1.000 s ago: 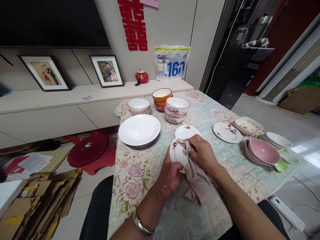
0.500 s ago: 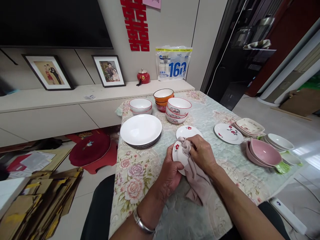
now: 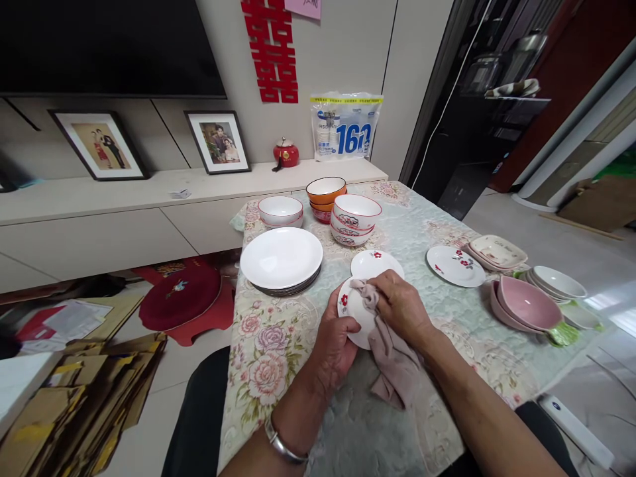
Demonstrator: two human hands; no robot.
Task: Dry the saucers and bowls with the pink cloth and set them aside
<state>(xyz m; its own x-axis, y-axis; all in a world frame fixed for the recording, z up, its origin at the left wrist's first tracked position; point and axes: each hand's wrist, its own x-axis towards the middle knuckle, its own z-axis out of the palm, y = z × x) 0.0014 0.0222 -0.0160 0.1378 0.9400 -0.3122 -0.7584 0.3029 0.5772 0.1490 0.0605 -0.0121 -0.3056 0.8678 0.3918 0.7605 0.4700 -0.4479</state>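
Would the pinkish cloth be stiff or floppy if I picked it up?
Probably floppy: the cloth bunches up in the right hand and trails down in loose folds. It's likely light too, since it looks thin. Rolling seems unlikely, given its limp, crumpled shape.

Shows, along the wall, a pale low cabinet (image 3: pixel 99 242) bearing two framed photographs (image 3: pixel 218 142), a red lidded jar (image 3: pixel 286 155) and a plastic bag (image 3: pixel 345 132) printed "160". Includes, higher up, a dark screen (image 3: pixel 109 46) and a red paper cutout (image 3: pixel 276 55). At floor level, left, has a cushioned red stool (image 3: pixel 181 301) near a heap of brown cardboard (image 3: pixel 87 391).
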